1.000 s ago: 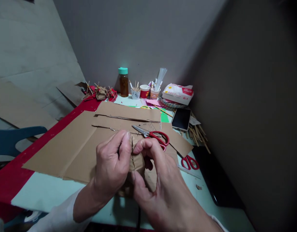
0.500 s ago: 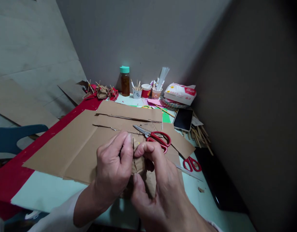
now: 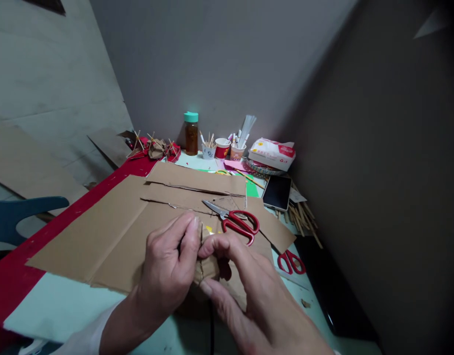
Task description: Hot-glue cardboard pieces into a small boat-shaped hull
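Brown paper (image 3: pixel 211 267) bunched between our hands, over the table (image 3: pixel 60 303). Our left hand (image 3: pixel 169 259) pinches it; our right hand (image 3: pixel 258 283) clamps its seam. Shaping looks advanced; whether the seam is fastened, we cannot tell. Scissors (image 3: pixel 228 215) lie beyond, on cardboard (image 3: pixel 119 236).

1. I count two bare hands (image 3: pixel 166 261) (image 3: pixel 254 281).
2. I see two pairs of red-handled metal scissors (image 3: pixel 227 214) (image 3: pixel 290 261).
3. My feed shows three small printed paper cups (image 3: pixel 209 152) (image 3: pixel 221 151) (image 3: pixel 237 154).
4. One turquoise-lidded, amber-filled bottle (image 3: pixel 191 138).
5. One black-screened phone (image 3: pixel 277 193).
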A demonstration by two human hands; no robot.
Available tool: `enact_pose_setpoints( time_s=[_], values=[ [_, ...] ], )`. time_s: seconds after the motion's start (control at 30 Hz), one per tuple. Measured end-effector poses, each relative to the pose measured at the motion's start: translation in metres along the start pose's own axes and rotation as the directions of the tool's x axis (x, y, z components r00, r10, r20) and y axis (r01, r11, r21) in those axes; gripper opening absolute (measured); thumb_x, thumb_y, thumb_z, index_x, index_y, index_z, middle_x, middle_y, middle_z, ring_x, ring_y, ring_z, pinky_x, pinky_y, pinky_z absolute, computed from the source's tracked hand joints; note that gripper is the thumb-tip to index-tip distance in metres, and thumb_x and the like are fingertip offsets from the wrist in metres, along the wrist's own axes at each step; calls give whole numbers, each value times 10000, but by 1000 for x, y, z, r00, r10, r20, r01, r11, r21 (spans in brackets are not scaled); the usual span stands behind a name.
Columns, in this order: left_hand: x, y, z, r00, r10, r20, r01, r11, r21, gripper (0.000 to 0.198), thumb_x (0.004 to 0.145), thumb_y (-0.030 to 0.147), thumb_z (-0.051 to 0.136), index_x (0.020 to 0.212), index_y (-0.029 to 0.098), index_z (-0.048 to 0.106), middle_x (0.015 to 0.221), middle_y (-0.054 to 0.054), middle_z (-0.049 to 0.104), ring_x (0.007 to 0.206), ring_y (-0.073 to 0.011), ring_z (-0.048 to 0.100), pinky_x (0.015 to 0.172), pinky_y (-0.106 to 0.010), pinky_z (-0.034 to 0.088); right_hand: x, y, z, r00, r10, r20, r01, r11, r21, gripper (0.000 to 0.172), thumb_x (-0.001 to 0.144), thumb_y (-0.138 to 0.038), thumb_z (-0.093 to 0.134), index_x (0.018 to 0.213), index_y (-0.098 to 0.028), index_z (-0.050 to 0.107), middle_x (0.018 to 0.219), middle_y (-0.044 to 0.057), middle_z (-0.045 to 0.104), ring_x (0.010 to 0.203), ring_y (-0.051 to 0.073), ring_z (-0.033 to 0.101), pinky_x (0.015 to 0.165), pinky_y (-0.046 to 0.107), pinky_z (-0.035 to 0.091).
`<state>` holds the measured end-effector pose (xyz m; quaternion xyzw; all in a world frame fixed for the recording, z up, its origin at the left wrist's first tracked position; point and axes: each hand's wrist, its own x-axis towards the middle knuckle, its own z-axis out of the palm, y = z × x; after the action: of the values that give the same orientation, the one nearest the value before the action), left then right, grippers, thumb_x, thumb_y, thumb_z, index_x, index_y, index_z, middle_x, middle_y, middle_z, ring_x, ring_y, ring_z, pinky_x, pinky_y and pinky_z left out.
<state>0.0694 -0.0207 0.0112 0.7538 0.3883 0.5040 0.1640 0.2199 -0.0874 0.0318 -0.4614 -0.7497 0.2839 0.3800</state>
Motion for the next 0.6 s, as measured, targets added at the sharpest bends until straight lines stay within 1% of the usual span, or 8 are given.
enact_pose_setpoints(
  time_s=[0.1, 0.23, 0.33, 0.4, 0.5, 0.6],
  values=[
    [1, -2, -2, 1000, 5, 15, -5, 1000, -3, 338, 996, 144, 400, 673, 236, 360, 588, 76, 333, 485, -90, 374, 505, -247, 325, 0, -1, -8, 1000, -6, 21, 6, 1000, 16, 375, 949, -179, 596, 1246, -356, 449, 1185, -69, 623, 1057, 120, 610, 977, 219, 481],
    [0, -2, -3, 1000, 13, -1, -13, 1000, 10, 343, 985, 123, 394, 665, 236, 346, 588, 74, 331, 505, -91, 397, 508, -240, 325, 0, -2, -12, 999, -7, 44, 4, 998, 58, 382, 908, -212, 623, 1250, -336, 506, 1246, -45, 636, 1163, 164, 606, 1005, 246, 473],
    [2, -2, -5, 1000, 21, -16, -21, 1000, 19, 338, 979, 130, 397, 662, 237, 356, 587, 73, 333, 507, -95, 394, 504, -246, 320, 1, -2, -10, 999, -1, 52, -5, 994, 112, 482, 859, -249, 655, 1299, -350, 486, 1225, -25, 631, 1099, 185, 620, 927, 263, 510],
    [4, -2, -6, 1000, 6, -12, -6, 1000, 25, 337, 987, 137, 390, 666, 236, 381, 583, 73, 359, 497, -95, 397, 499, -246, 325, 2, -1, -7, 999, 27, 31, -32, 987, 157, 513, 863, -279, 650, 1332, -349, 454, 1189, -2, 618, 1036, 189, 622, 883, 278, 523],
    [6, -4, -8, 1000, -25, -1, 25, 999, 29, 340, 1008, 152, 371, 680, 235, 403, 580, 70, 396, 486, -95, 413, 491, -244, 336, 2, 1, -2, 997, 71, 11, -72, 972, 226, 440, 898, -301, 614, 1307, -294, 452, 1113, 48, 604, 1002, 213, 620, 856, 313, 533],
    [6, -7, -8, 1000, -30, -8, 30, 999, 27, 337, 1012, 157, 372, 685, 240, 394, 576, 73, 391, 475, -95, 403, 482, -247, 331, 3, 3, -1, 994, 104, 23, -107, 962, 252, 351, 938, -328, 579, 1260, -271, 452, 1060, 61, 599, 965, 215, 625, 810, 310, 536]
  ],
)
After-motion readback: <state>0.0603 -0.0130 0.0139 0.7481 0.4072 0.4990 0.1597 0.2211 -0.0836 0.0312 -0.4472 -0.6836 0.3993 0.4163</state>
